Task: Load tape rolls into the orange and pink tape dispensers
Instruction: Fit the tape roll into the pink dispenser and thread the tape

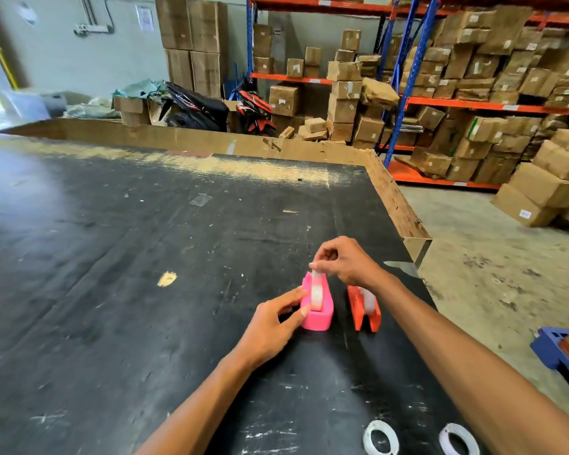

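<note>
The pink tape dispenser [319, 315] stands on the black table [145, 290] with a clear tape roll [316, 294] seated in it. My left hand [276, 326] grips the dispenser's left side. Above its far end, my right hand [345, 262] pinches the free end of the tape between thumb and finger. The orange tape dispenser [363, 311] stands just to the right, with a tape roll [368, 300] in it, partly hidden by my right wrist. Two loose tape rolls, one [380, 438] and another [459, 438], lie flat at the table's near edge.
The table's right edge [404, 218] has a worn cardboard rim. Beyond it are a concrete floor, stacked cardboard boxes [539, 188] and orange-blue shelving [440, 100]. A blue pallet [555, 349] lies on the floor at the right. A scrap of clear tape [200, 199] lies mid-table.
</note>
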Demonstrator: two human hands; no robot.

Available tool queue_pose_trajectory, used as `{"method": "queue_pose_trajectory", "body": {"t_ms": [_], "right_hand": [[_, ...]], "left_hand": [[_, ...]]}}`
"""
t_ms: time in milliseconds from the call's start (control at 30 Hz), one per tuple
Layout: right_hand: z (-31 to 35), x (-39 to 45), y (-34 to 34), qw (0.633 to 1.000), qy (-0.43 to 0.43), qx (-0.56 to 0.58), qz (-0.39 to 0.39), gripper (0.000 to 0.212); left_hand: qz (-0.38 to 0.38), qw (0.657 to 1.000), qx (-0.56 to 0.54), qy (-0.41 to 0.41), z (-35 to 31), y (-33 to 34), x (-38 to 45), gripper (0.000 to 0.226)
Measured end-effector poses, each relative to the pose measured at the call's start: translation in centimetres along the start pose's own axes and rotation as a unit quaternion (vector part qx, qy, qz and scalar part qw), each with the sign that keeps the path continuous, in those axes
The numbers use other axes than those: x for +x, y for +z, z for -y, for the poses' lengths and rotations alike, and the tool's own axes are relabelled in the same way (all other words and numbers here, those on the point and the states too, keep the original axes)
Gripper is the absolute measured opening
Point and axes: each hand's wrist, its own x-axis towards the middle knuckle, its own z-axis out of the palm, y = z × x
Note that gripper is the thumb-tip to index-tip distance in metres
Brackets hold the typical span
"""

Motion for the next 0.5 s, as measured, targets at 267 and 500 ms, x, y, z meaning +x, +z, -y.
{"method": "queue_pose_trajectory", "body": {"t_ms": [267,500], "right_hand": [[-2.4,2.4,-0.3,0.993,0.048,0.038,0.103,0.013],[-2.6,3.6,-0.2,0.979,0.103,0.065,0.164,0.012]], "left_hand": [[0.07,0.984,0.155,0.058,0.0,0.5,-0.1,0.045],[0.068,0.979,0.178,0.067,0.4,0.5,0.0,0.045]]}}
